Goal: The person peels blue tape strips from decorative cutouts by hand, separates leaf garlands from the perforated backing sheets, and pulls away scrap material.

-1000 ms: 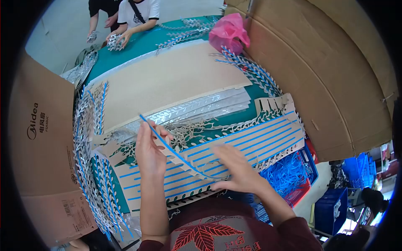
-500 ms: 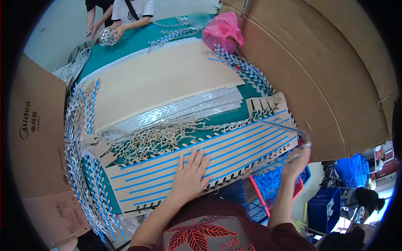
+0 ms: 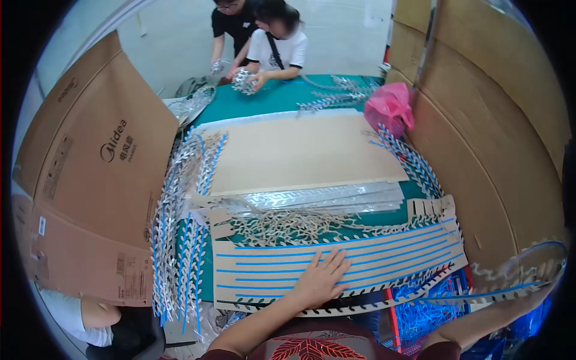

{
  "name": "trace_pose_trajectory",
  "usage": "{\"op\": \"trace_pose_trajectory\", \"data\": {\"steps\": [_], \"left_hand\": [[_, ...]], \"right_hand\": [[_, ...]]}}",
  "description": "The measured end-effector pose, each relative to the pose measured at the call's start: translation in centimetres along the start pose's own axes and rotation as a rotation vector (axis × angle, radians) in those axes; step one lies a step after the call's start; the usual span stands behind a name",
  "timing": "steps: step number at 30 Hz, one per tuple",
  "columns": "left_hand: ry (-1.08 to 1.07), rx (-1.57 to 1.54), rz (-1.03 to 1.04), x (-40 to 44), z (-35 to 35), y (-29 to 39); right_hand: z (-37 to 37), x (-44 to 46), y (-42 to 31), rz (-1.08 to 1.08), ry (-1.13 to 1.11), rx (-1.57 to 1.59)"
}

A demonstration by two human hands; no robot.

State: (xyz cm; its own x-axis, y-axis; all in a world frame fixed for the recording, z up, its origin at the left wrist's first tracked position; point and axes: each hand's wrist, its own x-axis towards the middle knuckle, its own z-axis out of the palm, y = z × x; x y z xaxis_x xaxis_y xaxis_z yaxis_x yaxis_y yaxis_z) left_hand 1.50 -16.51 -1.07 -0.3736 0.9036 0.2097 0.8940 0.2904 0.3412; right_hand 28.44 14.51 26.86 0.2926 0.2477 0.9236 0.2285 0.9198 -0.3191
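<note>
My left hand (image 3: pixel 324 279) lies flat with fingers spread on a tan sheet (image 3: pixel 288 268) that carries several parallel blue strips. At the far right my right hand (image 3: pixel 547 275), somewhat blurred, is closed on a leaf-edged strip (image 3: pixel 480 296) with a blue line along it. That strip stretches from the sheet's near edge out to the hand and loops back above it. Leaf-shaped cutouts run along the sheet's near edge. A tangle of pale leafy offcuts (image 3: pixel 294 227) lies just beyond the sheet.
Leafy strips (image 3: pixel 174 228) hang over the table's left side. Stacked sheets and a large board (image 3: pixel 306 150) lie behind. A pink bag (image 3: pixel 389 109) sits at back right. Cardboard walls (image 3: pixel 102 156) flank both sides. A basket of blue scraps (image 3: pixel 423 321) stands below. Two people (image 3: pixel 282 51) handle silvery bundles opposite.
My right hand has moved outward to the right, drawing the leaf-edged strip away from the sheet. My left hand stays flat on the sheet. The view has tilted up and turned.
</note>
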Motion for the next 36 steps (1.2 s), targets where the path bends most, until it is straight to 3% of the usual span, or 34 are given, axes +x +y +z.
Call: {"op": "trace_pose_trajectory", "data": {"steps": [4,8,11,14,17,20,22,25,27,29,31,33,34,35,36], "left_hand": [[0.116,-0.064,0.098,-0.3,0.8,-0.4],[0.265,-0.318,0.348,-1.6,2.9,1.3],[0.062,-0.508,0.459,-0.9,1.0,6.5],[0.010,-0.235,0.628,-0.7,7.0,5.9],[0.014,0.128,0.648,-2.1,11.3,4.4],[-0.183,-0.190,0.378,-2.2,10.3,5.4],[-0.237,-0.130,0.367,-2.0,10.5,5.4],[-0.095,0.032,0.576,-1.8,11.1,4.9],[0.058,-0.125,0.689,-1.5,9.6,4.5],[-0.040,-0.217,0.652,-0.7,5.8,5.1],[-0.159,-0.285,0.571,0.4,2.0,6.0],[-0.298,-0.321,0.447,1.8,-1.9,6.4],[-0.456,-0.371,0.359,2.5,-5.3,6.5],[-0.389,-0.420,0.312,2.7,-6.6,6.0],[-0.319,-0.470,0.266,2.7,-7.5,5.6]], "right_hand": [[-0.4,1.8,3.4,-0.105,-0.129,-0.063],[0.1,2.2,6.0,-0.143,-0.213,-0.084],[1.0,1.7,7.4,-0.162,-0.287,-0.063],[2.3,2.1,7.7,-0.219,-0.353,-0.069],[4.6,3.2,5.3,-0.243,-0.355,-0.031],[6.6,5.0,2.7,-0.238,-0.333,0.043],[8.1,6.8,0.4,-0.234,-0.311,0.119],[9.5,9.1,-2.5,-0.218,-0.284,0.224],[10.5,10.3,-4.1,-0.187,-0.278,0.316],[11.5,10.5,-4.8,-0.197,-0.314,0.350],[12.0,7.1,-1.1,-0.621,-0.370,-0.053],[13.4,2.9,-2.1,-0.179,-0.478,0.047],[15.0,-0.1,-6.7,0.011,-0.561,0.307],[16.6,-3.2,-11.3,0.220,-0.599,0.558],[17.4,-5.3,-13.9,0.243,-0.731,0.744]]}}
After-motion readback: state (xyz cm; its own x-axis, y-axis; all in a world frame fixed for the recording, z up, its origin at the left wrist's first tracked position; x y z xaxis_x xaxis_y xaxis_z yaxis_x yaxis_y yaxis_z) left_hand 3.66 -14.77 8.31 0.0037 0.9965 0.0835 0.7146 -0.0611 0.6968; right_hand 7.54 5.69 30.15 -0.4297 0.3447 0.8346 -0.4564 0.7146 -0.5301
